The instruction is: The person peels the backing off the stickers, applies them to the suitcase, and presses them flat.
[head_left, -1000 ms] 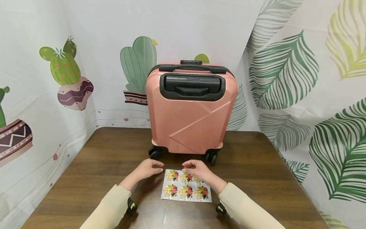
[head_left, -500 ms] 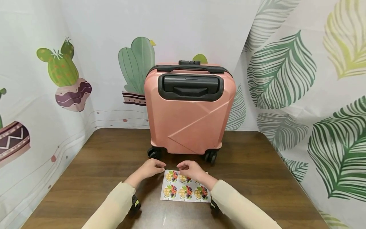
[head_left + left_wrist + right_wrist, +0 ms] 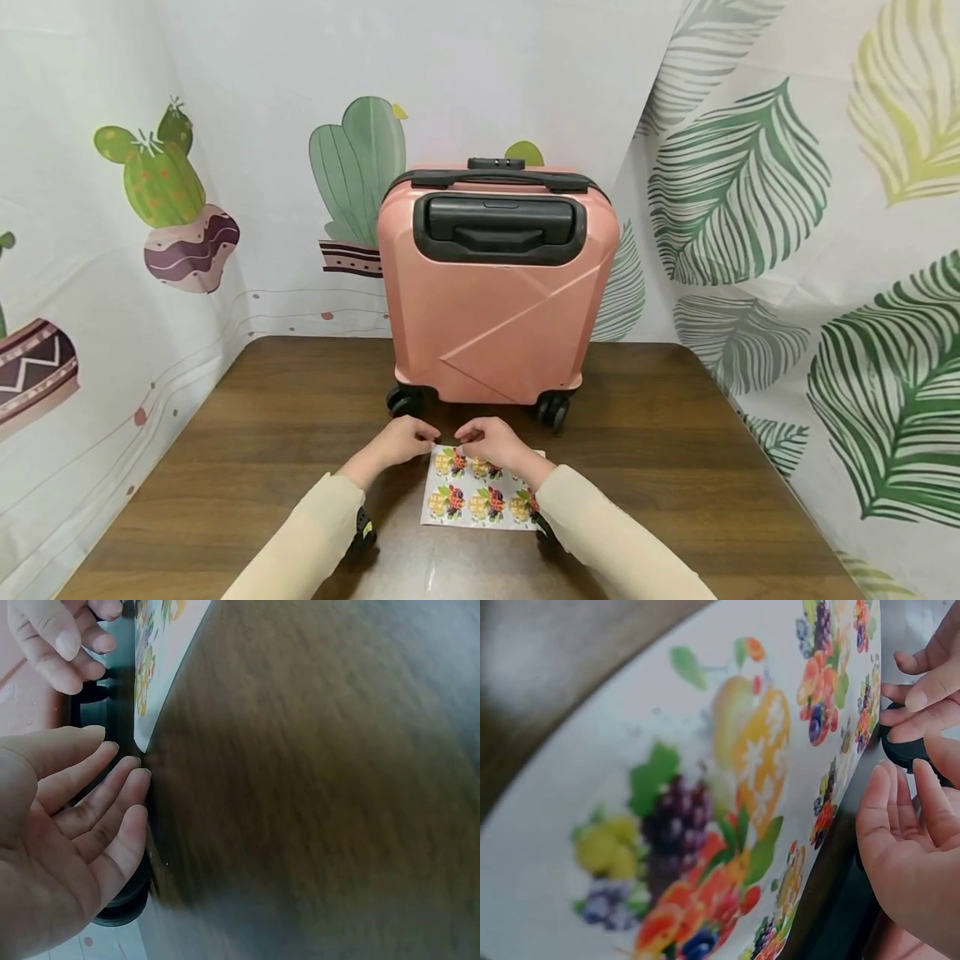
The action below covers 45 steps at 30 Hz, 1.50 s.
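Note:
A white sheet printed with rows of fruit pictures [image 3: 480,518] lies flat on the table in front of the suitcase. My left hand [image 3: 393,443] is at its far left corner; in the left wrist view the loosely bent fingers [image 3: 112,806] come right up to that corner, thumb apart from them. My right hand [image 3: 495,443] reaches over the sheet's far edge, covering part of the upper row of pictures. Seen from the right wrist, its fingers [image 3: 881,806] are gently curved, with nothing between them and the thumb. The two hands face each other, a small gap apart.
A pink hard-shell suitcase [image 3: 495,325] with black handles stands upright on its wheels [image 3: 553,410] just beyond the hands. The brown wooden table [image 3: 675,467] extends to both sides. A printed cloth backdrop [image 3: 270,167] hangs behind and at the sides.
Both hands have drawn closer together over the sheet's far edge, the right one moving left and the left one slightly right. The view has shifted a little; sheet and suitcase stay put.

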Tool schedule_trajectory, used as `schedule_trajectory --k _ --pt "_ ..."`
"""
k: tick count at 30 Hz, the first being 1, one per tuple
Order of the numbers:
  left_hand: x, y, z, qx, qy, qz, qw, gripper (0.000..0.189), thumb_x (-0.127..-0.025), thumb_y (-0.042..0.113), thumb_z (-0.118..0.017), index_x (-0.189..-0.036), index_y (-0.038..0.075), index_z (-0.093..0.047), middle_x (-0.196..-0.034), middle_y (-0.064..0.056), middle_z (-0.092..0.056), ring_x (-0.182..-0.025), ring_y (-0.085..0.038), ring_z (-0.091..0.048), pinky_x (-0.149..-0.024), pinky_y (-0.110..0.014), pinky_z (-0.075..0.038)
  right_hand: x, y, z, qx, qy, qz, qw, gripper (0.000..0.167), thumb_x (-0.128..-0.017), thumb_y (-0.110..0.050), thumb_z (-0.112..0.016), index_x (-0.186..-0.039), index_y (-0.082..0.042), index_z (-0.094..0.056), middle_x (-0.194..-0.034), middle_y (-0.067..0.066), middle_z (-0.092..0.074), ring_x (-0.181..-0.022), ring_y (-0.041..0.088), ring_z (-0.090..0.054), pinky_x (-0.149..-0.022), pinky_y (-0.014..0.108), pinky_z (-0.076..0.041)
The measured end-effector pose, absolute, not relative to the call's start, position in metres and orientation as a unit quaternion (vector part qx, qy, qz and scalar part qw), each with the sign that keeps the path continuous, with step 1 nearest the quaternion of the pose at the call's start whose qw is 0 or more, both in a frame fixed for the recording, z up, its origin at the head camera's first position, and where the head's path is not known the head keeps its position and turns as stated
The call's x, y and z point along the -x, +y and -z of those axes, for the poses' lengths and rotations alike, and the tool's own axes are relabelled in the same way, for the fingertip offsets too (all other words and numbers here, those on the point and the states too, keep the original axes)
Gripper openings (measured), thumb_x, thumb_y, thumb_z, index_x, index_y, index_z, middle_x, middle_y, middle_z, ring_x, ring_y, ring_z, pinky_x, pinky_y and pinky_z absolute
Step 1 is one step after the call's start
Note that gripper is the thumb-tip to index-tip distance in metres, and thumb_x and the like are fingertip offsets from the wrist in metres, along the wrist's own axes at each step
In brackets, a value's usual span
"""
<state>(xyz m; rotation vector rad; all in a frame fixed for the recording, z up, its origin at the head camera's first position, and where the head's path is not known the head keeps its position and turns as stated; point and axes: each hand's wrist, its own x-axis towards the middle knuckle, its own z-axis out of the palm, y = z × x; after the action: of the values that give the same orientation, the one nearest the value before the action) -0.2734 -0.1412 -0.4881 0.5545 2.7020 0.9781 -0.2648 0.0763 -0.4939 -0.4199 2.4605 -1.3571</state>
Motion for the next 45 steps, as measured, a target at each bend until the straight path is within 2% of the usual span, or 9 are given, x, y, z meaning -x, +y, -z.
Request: schedule_trajectory --k 5,15,22,27,29,33,38,42,45 --pt "0.274 -0.14 0.492 -0.182 0.916 -0.34 0.107 0.023 -0.09 0.003 -0.067 -0.11 -0.005 -0.076 -0.098 -0.015 -0.078 -0.069 -0.01 -0.059 -0.066 -0.026 -0.052 0.266 0.073 0.494 0.143 0.864 0.459 0.152 0.02 -0.092 -0.01 -0.075 -0.11 -0.002 -0.074 -0.103 0.012 -0.073 -0.086 0.013 -0.063 -0.071 0.027 -0.053" --pt "0.279 -0.137 0.491 -0.198 0.921 -0.317 0.113 0.023 -0.089 0.004 -0.067 -0.109 -0.003 -0.077 -0.106 -0.016 -0.079 -0.079 -0.011 -0.064 -0.074 -0.028 -0.055 0.267 0.072 0.499 0.145 0.87 0.446 0.155 0.017 -0.09 -0.009 -0.076 -0.106 -0.002 -0.075 -0.1 0.012 -0.075 -0.085 0.013 -0.065 -0.075 0.029 -0.055" --pt "0.283 -0.135 0.494 -0.202 0.924 -0.304 0.113 0.022 -0.088 0.003 -0.068 -0.107 -0.003 -0.078 -0.106 -0.016 -0.079 -0.095 -0.021 -0.071 -0.08 -0.033 -0.058 0.268 0.071 0.5 0.153 0.869 0.444 0.153 0.017 -0.09 -0.007 -0.076 -0.105 -0.001 -0.076 -0.099 0.012 -0.076 -0.085 0.013 -0.065 -0.076 0.029 -0.056" --pt "0.284 -0.134 0.491 -0.191 0.926 -0.302 0.121 0.02 -0.088 0.002 -0.068 -0.105 -0.001 -0.079 -0.105 -0.015 -0.079 -0.092 -0.019 -0.07 -0.079 -0.032 -0.058 0.267 0.071 0.5 0.147 0.871 0.441 0.157 0.017 -0.09 -0.008 -0.076 -0.106 -0.002 -0.077 -0.1 0.011 -0.076 -0.086 0.013 -0.065 -0.076 0.029 -0.055" --pt "0.285 -0.134 0.489 -0.178 0.924 -0.31 0.136 0.019 -0.089 0.002 -0.069 -0.104 -0.001 -0.079 -0.101 -0.013 -0.079 -0.083 -0.014 -0.066 -0.073 -0.029 -0.055 0.266 0.071 0.499 0.142 0.871 0.442 0.159 0.018 -0.089 -0.008 -0.076 -0.106 -0.002 -0.077 -0.102 0.012 -0.076 -0.087 0.014 -0.065 -0.077 0.03 -0.055" --pt "0.285 -0.133 0.488 -0.127 0.908 -0.354 0.184 0.018 -0.09 0.005 -0.069 -0.104 -0.001 -0.079 -0.077 -0.005 -0.07 -0.066 -0.01 -0.052 -0.058 -0.022 -0.045 0.264 0.072 0.498 0.142 0.873 0.436 0.164 0.019 -0.089 -0.009 -0.075 -0.108 -0.003 -0.076 -0.103 0.011 -0.075 -0.089 0.013 -0.065 -0.076 0.029 -0.055" --pt "0.285 -0.135 0.489 -0.059 0.874 -0.421 0.235 0.017 -0.091 0.008 -0.068 -0.101 -0.001 -0.079 -0.065 0.004 -0.055 -0.061 -0.009 -0.048 -0.054 -0.021 -0.04 0.263 0.071 0.499 0.149 0.876 0.427 0.166 0.02 -0.09 -0.011 -0.076 -0.108 -0.003 -0.075 -0.101 0.01 -0.074 -0.086 0.012 -0.062 -0.073 0.026 -0.052" --pt "0.286 -0.139 0.488 -0.028 0.84 -0.463 0.281 0.013 -0.09 0.01 -0.07 -0.082 0.001 -0.076 -0.061 0.004 -0.053 -0.057 -0.007 -0.045 -0.052 -0.019 -0.037 0.262 0.071 0.501 0.138 0.874 0.436 0.165 0.02 -0.089 -0.011 -0.077 -0.107 -0.003 -0.075 -0.1 0.009 -0.074 -0.085 0.012 -0.062 -0.072 0.027 -0.051" --pt "0.287 -0.143 0.484 -0.018 0.823 -0.47 0.318 0.021 -0.089 0.011 -0.072 -0.069 0.008 -0.067 -0.06 0.004 -0.052 -0.055 -0.007 -0.043 -0.051 -0.018 -0.036 0.262 0.072 0.502 0.135 0.874 0.438 0.163 0.02 -0.089 -0.011 -0.077 -0.107 -0.003 -0.075 -0.101 0.009 -0.074 -0.087 0.012 -0.062 -0.074 0.028 -0.052"
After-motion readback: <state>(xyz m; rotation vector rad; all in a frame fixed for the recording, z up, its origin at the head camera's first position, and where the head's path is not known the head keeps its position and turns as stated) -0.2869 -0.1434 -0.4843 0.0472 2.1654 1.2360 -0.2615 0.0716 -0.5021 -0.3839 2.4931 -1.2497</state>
